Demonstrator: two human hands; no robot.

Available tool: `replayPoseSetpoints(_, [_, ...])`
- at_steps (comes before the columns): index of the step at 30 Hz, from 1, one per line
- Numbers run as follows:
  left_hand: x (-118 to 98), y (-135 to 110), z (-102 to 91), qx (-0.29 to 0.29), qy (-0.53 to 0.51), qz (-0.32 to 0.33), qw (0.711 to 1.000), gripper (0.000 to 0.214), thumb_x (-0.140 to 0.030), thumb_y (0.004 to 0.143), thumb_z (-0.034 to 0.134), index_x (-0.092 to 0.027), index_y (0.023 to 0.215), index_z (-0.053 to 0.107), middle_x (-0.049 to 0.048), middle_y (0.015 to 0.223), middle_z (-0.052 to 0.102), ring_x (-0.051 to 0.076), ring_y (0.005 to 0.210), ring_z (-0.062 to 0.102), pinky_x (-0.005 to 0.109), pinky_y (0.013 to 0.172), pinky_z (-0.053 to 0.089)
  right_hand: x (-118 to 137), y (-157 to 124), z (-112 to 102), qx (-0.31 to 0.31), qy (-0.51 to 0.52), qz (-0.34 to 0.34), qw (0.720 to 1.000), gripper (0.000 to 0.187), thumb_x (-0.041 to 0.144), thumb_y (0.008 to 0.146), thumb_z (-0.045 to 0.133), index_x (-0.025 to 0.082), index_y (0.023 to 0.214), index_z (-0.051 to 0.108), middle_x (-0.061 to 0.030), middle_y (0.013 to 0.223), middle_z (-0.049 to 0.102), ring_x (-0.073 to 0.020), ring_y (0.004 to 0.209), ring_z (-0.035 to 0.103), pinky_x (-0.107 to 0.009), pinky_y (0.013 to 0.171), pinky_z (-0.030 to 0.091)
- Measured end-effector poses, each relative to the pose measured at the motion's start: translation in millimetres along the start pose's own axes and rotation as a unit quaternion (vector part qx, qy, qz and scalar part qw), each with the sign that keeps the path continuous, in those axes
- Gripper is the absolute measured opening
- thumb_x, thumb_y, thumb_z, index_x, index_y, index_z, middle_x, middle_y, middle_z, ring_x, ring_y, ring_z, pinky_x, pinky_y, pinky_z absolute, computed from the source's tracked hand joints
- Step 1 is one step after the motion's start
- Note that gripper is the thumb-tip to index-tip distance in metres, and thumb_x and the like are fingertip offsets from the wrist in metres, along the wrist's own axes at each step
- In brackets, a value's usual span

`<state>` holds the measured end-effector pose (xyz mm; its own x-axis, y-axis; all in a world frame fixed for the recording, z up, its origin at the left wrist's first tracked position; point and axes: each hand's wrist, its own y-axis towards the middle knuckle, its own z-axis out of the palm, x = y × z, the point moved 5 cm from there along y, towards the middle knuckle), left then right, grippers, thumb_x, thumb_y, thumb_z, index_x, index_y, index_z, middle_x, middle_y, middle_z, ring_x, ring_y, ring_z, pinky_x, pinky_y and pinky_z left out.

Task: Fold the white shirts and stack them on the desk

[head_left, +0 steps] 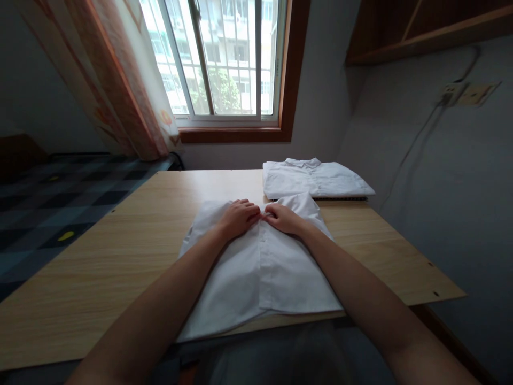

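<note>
A white button-up shirt [260, 267] lies front up on the wooden table [120, 256], its lower edge hanging over the near side. My left hand [239, 216] and my right hand [284, 217] rest side by side on its upper chest, just below the collar. Both have their fingers curled and pinched at the button placket where the fingertips meet. A second white shirt [315, 179], neatly folded, lies at the far right of the table, beyond my right hand.
Under the folded shirt the edge of a spiral notebook [340, 199] shows. A window [224, 59] with a patterned curtain [124, 80] is ahead. A checked bed cover [60, 198] lies to the left, a grey wall with a socket [452, 93] to the right.
</note>
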<state>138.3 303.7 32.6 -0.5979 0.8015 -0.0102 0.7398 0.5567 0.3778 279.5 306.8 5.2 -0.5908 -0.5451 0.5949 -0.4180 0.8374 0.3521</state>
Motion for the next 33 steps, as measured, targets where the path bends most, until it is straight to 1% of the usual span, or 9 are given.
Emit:
replayPoseSetpoints(4, [6.1,-9.1,-4.7,-0.031,-0.055,-0.030,0.998,0.020,-0.026,0.093,0.052,-0.020,0.090,0.071,0.0059,0.086,0.067,0.020,0.085,0.058,0.032,0.080,0.046,-9.0,-3.9,-4.4,0.003,0.132,0.041,0.990,0.019,0.030,0.082,0.059,0.018,0.069,0.055,0.0047,0.063,0.049,-0.0104,0.060,0.044,-0.024,0.057,0.032])
replayPoseSetpoints(8, [-1.0,-11.7,-17.7,-0.060,-0.101,-0.050,0.992,0.019,-0.020,0.084,0.059,-0.023,0.097,0.074,0.0065,0.107,0.067,0.022,0.102,0.058,0.035,0.094,0.046,-16.5,-9.1,-5.2,0.004,0.318,0.119,0.941,0.028,0.043,0.076,0.069,0.017,0.082,0.062,0.0049,0.068,0.052,-0.0087,0.057,0.044,-0.022,0.052,0.033])
replayPoseSetpoints(10, [-6.5,-8.8,-21.9,-0.040,-0.164,-0.086,0.982,0.019,-0.021,0.085,0.056,-0.022,0.092,0.074,0.0046,0.104,0.070,0.021,0.100,0.060,0.034,0.093,0.047,-19.2,-10.3,-6.5,-0.009,0.380,0.147,0.913,0.034,0.047,0.069,0.076,0.017,0.081,0.063,0.0051,0.067,0.053,-0.0079,0.057,0.044,-0.022,0.052,0.033])
replayPoseSetpoints(13, [-15.5,-7.5,-16.5,0.040,-0.294,-0.161,0.941,0.024,-0.025,0.089,0.049,-0.020,0.090,0.073,0.0019,0.088,0.073,0.018,0.084,0.065,0.029,0.078,0.050,-24.8,-9.8,-9.8,-0.043,0.444,0.169,0.879,0.040,0.049,0.061,0.082,0.018,0.077,0.062,0.0061,0.064,0.053,-0.0074,0.055,0.044,-0.021,0.052,0.034])
replayPoseSetpoints(15, [-23.3,-11.7,-8.9,0.077,-0.352,-0.177,0.916,0.025,-0.030,0.088,0.050,-0.018,0.090,0.072,0.0025,0.087,0.073,0.019,0.082,0.065,0.029,0.076,0.050,-29.5,-9.2,-12.1,-0.069,0.474,0.176,0.860,0.043,0.050,0.059,0.083,0.018,0.077,0.061,0.0064,0.063,0.054,-0.0076,0.055,0.046,-0.021,0.053,0.036])
replayPoseSetpoints(20, [-28.5,-34.5,9.6,0.033,-0.473,-0.189,0.860,0.037,-0.050,0.086,0.054,-0.017,0.094,0.069,0.0046,0.093,0.071,0.022,0.090,0.063,0.033,0.083,0.051,-37.0,-9.0,-11.8,-0.076,0.498,0.185,0.844,0.043,0.047,0.057,0.086,0.019,0.077,0.060,0.0077,0.062,0.052,-0.0063,0.054,0.046,-0.020,0.053,0.036])
replayPoseSetpoints(24, [-26.5,-44.4,19.0,0.043,-0.549,-0.203,0.810,0.044,-0.053,0.080,0.063,-0.015,0.101,0.067,0.0065,0.096,0.070,0.022,0.089,0.063,0.034,0.080,0.051,-40.0,-10.3,-13.4,-0.082,0.506,0.188,0.838,0.043,0.045,0.056,0.087,0.018,0.076,0.061,0.0074,0.064,0.054,-0.0055,0.055,0.047,-0.019,0.054,0.037])
replayPoseSetpoints(27, [-23.8,-43.1,16.8,0.021,-0.535,-0.205,0.820,0.044,-0.051,0.079,0.065,-0.015,0.105,0.066,0.0063,0.095,0.070,0.021,0.086,0.062,0.033,0.076,0.050,-41.1,-10.9,-14.4,-0.077,0.518,0.191,0.830,0.042,0.043,0.055,0.088,0.018,0.074,0.061,0.0071,0.063,0.054,-0.0054,0.056,0.047,-0.019,0.054,0.037])
replayPoseSetpoints(33, [-25.3,-39.1,9.2,-0.024,-0.390,-0.217,0.895,0.032,-0.046,0.082,0.058,-0.018,0.096,0.067,-0.0002,0.076,0.065,0.015,0.068,0.055,0.026,0.064,0.043,-42.3,-11.0,-15.2,-0.068,0.520,0.202,0.827,0.040,0.040,0.054,0.090,0.017,0.074,0.064,0.0055,0.066,0.058,-0.0060,0.057,0.050,-0.019,0.055,0.040])
